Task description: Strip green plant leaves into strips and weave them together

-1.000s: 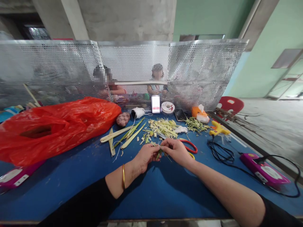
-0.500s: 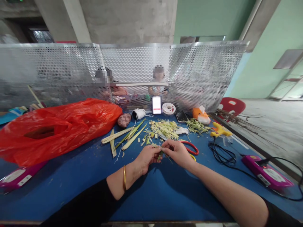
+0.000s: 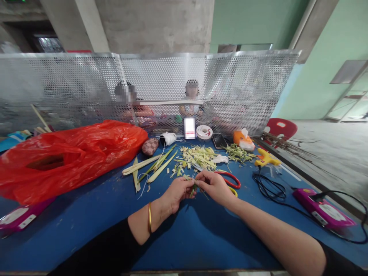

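Observation:
Both hands meet above the middle of the blue table (image 3: pixel 184 237). My left hand (image 3: pixel 179 191), with a gold bangle at the wrist, pinches a small bundle of green plant strips (image 3: pixel 194 188). The fingertips of my right hand (image 3: pixel 214 186) are closed on the same bundle from the other side. My fingers cover most of it. Just beyond lies a heap of cut pale-green leaf pieces (image 3: pixel 198 155). Red-handled scissors (image 3: pixel 233 179) rest partly behind my right hand. Long leaf strips (image 3: pixel 162 166) and a white thread (image 3: pixel 145 180) lie to the left.
A red plastic bag (image 3: pixel 94 149) fills the left side. At the back stand a thread spool (image 3: pixel 168 138), a ribbon roll (image 3: pixel 204 132) and a tissue pack (image 3: pixel 243 140). On the right are a yellow glue gun (image 3: pixel 267 158), its cable and a purple power strip (image 3: pixel 324 209). A perforated metal screen (image 3: pixel 163 76) separates people opposite.
Both hands stay together on the green bundle, with barely any finger movement visible. The whole view has shifted very slightly.

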### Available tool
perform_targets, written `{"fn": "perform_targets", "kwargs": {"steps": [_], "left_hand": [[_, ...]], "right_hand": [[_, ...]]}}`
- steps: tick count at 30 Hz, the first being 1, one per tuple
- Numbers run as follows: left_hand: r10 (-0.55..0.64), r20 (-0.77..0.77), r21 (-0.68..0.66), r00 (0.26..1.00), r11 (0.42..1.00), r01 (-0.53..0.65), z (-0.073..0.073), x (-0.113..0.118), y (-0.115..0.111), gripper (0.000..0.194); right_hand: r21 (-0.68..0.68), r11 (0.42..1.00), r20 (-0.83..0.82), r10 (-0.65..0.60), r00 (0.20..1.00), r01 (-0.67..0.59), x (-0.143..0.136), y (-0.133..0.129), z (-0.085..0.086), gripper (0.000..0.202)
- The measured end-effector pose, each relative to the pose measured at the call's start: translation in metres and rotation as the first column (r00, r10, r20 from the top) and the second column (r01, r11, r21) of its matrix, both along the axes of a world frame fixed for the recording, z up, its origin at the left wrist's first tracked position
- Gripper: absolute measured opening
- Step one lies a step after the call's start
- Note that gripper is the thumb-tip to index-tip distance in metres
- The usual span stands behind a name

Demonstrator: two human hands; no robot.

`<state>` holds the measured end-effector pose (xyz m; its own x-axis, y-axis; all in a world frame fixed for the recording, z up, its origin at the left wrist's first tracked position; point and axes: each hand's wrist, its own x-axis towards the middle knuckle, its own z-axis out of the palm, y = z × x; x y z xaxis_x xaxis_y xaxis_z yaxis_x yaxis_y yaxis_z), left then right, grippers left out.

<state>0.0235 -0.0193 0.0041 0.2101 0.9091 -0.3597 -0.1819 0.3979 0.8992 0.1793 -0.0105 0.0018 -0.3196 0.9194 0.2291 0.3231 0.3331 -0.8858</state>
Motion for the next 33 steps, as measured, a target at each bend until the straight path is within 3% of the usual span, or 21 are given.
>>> {"fn": "perform_targets", "kwargs": {"steps": [9,16,33], "left_hand": [[-0.001,0.0,-0.001,1.0,1.0,0.001,0.0021,0.0003,-0.0016,0.006],[-0.004,0.01,-0.002,1.0,1.0,0.004,0.0014,-0.0001,-0.0011,0.013],[0.005,-0.006,-0.015,1.0,1.0,-0.005,0.0018,-0.0006,0.0,0.005]], "right_hand": [[0.009,1.0,0.015,0.009,1.0,-0.01,0.0003,0.0004,-0.002,0.007],[0.018,1.0,0.025,0.003,1.0,-0.003,0.0001,-0.0001,-0.001,0.005],[0.034,0.999,0.022,-0.004,1.0,0.004,-0.003,0.0007,-0.0101,0.006]]}}
